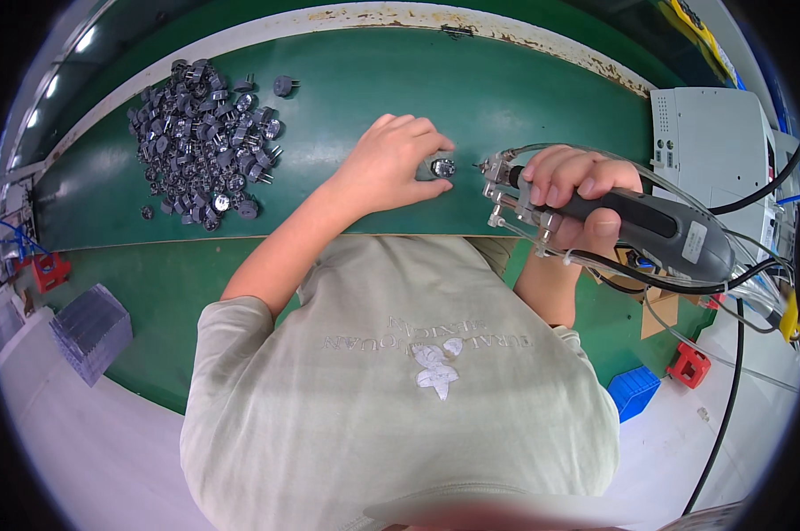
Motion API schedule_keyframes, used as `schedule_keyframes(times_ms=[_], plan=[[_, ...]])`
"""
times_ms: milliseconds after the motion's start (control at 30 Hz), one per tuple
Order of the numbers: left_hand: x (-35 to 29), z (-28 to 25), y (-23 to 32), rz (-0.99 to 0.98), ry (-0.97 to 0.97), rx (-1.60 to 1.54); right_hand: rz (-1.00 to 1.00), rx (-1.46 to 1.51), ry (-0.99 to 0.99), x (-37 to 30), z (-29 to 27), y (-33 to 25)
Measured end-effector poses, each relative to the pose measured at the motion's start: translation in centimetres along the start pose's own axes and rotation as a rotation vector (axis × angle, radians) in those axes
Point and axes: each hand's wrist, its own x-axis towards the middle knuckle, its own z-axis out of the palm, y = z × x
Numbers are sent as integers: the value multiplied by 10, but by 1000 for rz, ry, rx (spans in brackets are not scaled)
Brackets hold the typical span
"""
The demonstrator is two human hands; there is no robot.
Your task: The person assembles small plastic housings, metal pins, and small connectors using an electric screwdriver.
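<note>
Between the thumb and fingers of my left hand (387, 168) sits a small dark plug (442, 167) with shiny metal on its face, low over the green table. A pale piece seems to surround it, partly hidden by my fingers. My right hand (586, 190) is wrapped round a dark grey powered screwdriver (661, 228), which lies nearly level. Its metal front end, with clear tubing and fittings, points left toward the plug, with a short gap between them. To the left lies a big pile of dark grey two-pin plugs (201, 142), some with their metal side showing.
One loose plug (283, 86) lies just right of the pile. At the right end of the table stands a light grey machine box (711, 146). A black cable (727, 416) and thin hoses trail from the screwdriver side. Below are a blue bin (633, 392) and red blocks (688, 365).
</note>
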Motion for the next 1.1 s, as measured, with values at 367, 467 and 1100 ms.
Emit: schedule_keyframes(times_ms=[367, 467, 1100], plan=[[-3, 5, -3, 97, 78, -24, 66, 30, 24, -2, 9, 7], [-4, 7, -5, 105, 74, -10, 67, 44, -7, -3, 7, 7], [-10, 9, -15, 377, 153, -171, 5, 48, -239, 0, 13, -16]])
